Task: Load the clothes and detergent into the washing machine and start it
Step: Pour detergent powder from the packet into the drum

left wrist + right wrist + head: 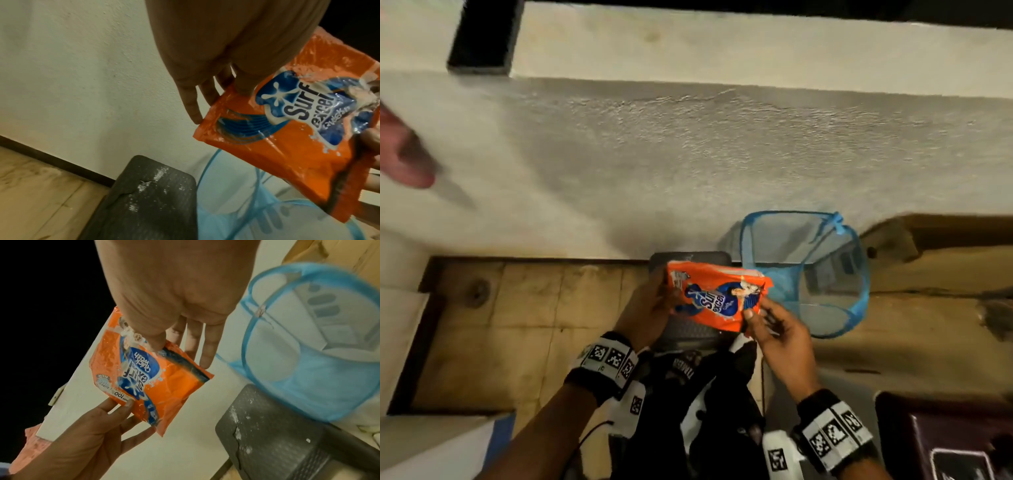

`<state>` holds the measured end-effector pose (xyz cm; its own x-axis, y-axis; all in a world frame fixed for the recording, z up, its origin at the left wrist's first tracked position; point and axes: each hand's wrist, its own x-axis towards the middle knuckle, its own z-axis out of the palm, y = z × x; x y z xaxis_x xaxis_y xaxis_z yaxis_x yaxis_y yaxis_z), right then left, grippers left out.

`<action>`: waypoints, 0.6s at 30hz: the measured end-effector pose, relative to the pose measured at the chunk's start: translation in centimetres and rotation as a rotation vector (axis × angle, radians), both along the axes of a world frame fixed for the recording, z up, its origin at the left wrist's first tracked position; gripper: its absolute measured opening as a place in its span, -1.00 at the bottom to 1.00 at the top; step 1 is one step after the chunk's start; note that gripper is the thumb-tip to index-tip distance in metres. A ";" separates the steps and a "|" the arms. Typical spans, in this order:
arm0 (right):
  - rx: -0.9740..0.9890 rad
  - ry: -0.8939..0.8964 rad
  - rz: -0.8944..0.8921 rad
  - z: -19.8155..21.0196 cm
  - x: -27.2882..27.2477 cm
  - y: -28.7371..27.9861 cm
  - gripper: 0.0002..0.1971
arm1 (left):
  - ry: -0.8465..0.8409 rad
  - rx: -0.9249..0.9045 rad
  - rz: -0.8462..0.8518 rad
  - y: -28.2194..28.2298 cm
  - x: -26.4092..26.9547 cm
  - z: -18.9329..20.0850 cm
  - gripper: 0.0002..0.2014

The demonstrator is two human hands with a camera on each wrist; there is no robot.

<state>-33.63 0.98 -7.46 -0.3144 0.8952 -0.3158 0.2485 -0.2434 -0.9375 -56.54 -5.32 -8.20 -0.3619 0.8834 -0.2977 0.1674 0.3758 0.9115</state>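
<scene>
I count 1 orange detergent pouch, held btwn my 2 hands: left hand & right hand. 1 blue mesh laundry basket, 1 dark grey mat on the floor. 2 wrist bands w/ black-and-white markers, 1 per wrist: left band, right band.

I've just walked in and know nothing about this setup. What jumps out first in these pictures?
The bright orange detergent packet grabs the eye first, held up in the middle of the head view, with the left hand gripping one edge and the right hand pinching the opposite corner. Just to its right a blue mesh laundry basket stands against the pale wall, looking empty. Below the packet lies a dark grey mat, dusted with white specks.
</scene>
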 end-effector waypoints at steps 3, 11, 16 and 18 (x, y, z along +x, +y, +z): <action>-0.030 -0.015 0.020 -2.9 -2.9 0.3 -0.78 | 0.115 -0.053 -0.022 -0.8 -1.9 -1.9 -0.64; -0.047 -0.148 0.020 -15.7 -7.4 0.4 -0.79 | 0.578 -0.248 -0.049 -3.1 -4.5 -9.2 -0.25; -0.091 -0.252 -0.014 -23.2 -8.0 0.9 -0.82 | 0.908 -0.269 -0.167 -4.7 -5.1 -12.2 -0.21; -0.169 -0.278 -0.048 -28.0 -7.0 1.3 -0.87 | 0.960 -0.279 -0.225 -5.1 -4.8 -13.0 -0.20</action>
<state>-40.64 2.24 -35.48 -0.1545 0.8345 -0.5289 0.4737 -0.4072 -0.7809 -61.35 -10.43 -21.21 -0.3906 0.9038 -0.1750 0.8732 0.4240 0.2405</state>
